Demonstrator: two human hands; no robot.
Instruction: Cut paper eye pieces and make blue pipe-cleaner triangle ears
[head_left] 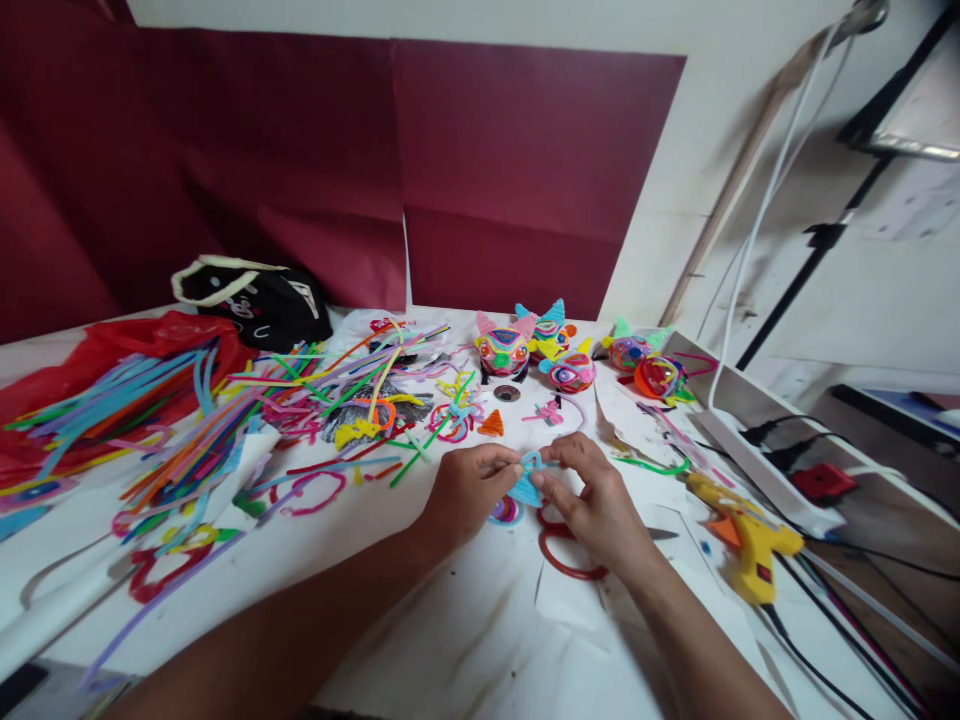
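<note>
Between my two hands is a light-blue piece of bent pipe cleaner, shaped roughly like a triangle. My left hand pinches its left side, fingertips closed. On the other side my right hand grips it with thumb and fingers. Just under the hands, a round coil of coloured pipe cleaner lies on the table, partly covered. Red-handled scissors rest below my right hand, their blade showing to its right. An orange pipe-cleaner triangle lies a little beyond my left hand.
Loose pipe cleaners spread across the left. Several colourful animal heads stand at the back. A yellow glue gun lies at right, near a white power strip with cables. A black bag sits at back left.
</note>
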